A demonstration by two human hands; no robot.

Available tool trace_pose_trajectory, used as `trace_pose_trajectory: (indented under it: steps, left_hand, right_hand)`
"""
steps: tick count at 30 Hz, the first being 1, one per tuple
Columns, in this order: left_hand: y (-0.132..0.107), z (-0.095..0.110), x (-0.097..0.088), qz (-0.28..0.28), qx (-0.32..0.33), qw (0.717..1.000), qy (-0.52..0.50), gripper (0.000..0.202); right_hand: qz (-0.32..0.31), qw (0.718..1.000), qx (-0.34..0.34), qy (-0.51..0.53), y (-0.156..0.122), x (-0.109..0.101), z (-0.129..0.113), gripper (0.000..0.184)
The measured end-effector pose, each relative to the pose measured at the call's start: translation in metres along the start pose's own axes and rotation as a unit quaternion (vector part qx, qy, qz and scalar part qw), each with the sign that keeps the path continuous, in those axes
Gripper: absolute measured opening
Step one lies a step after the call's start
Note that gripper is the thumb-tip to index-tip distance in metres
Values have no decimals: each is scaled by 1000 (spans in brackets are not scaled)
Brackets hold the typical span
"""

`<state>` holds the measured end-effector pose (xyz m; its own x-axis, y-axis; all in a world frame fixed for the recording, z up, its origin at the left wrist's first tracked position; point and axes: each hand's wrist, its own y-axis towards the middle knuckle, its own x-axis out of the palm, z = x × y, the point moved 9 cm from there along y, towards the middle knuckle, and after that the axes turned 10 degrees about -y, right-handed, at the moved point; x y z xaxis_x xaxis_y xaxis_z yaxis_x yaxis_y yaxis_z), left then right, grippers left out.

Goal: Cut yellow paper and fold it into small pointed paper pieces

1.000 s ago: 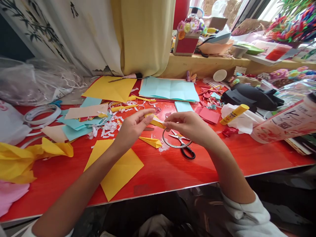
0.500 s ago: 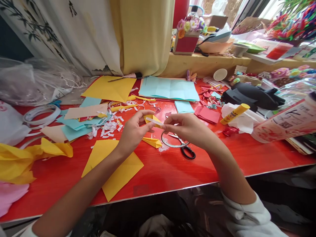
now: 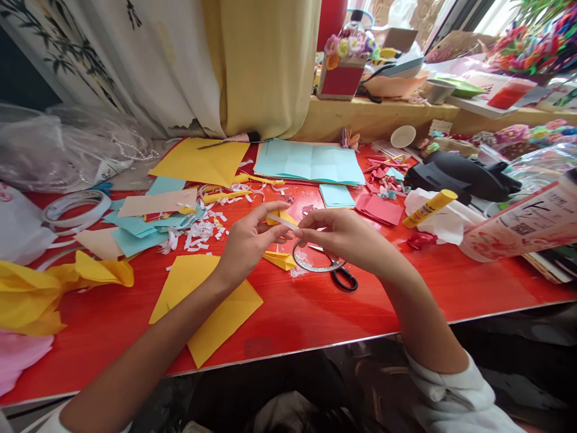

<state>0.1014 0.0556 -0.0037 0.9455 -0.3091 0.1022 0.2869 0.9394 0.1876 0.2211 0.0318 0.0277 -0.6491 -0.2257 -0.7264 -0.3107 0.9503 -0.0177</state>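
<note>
Shifted slightly inward since the earlier frame, the left hand (image 3: 243, 245) pinches folded yellow paper (image 3: 284, 215) above the red surface (image 3: 297, 319), while the right hand (image 3: 341, 233) pinches the end of a white strip (image 3: 282, 221), apparently keeping it taut, with a pale ring (image 3: 318, 269) hanging below.

No readable text, blurred print (image 3: 425, 211) on yellow glue stick (image 3: 442, 199), square code (image 3: 523, 228) on pink-and-white container (image 3: 484, 242)

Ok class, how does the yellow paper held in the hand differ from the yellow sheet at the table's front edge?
The held paper is up in the left hand; the yellow sheet lies on the table. The held paper looks small; the yellow sheet is larger and spread out. Both are yellow.
</note>
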Motion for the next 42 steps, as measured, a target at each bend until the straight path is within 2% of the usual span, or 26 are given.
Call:
trace_pose_trajectory:
  steps: [6, 9, 11, 14, 20, 30, 37, 42]
  left_hand:
    - [-1, 2, -1, 5, 7, 1000, 2, 29]
    - [-1, 3, 1, -13, -11, 1000, -25, 35]
    - [-1, 3, 3, -22, -24, 998, -45, 32]
    - [-1, 1, 1, -7, -35, 998, -55, 27]
    - [1, -5, -3, 18, -32, 998, -48, 27]
    - [1, 1, -16, 65, 28, 996, 58, 20]
    - [2, 4, -10, 35, 23, 998, 39, 24]
    - [4, -1, -10, 11, 4, 997, 74, 28]
  right_hand:
    - [2, 1000, 2, -16, 1, -1, 2, 26]
    - [30, 998, 5, -49, 2, -6, 4, 24]
    - [60, 994, 2, -93, 3, -10, 4, 23]
    - [87, 986, -1, -146, 3, -12, 3, 22]
    - [96, 974, 24, -205, 5, -10, 3, 20]
    - [83, 969, 40, -228, 4, -3, -1, 23]
    - [73, 966, 50, -242, 6, 1, 3, 23]
    - [74, 962, 49, -259, 7, 0, 5, 25]
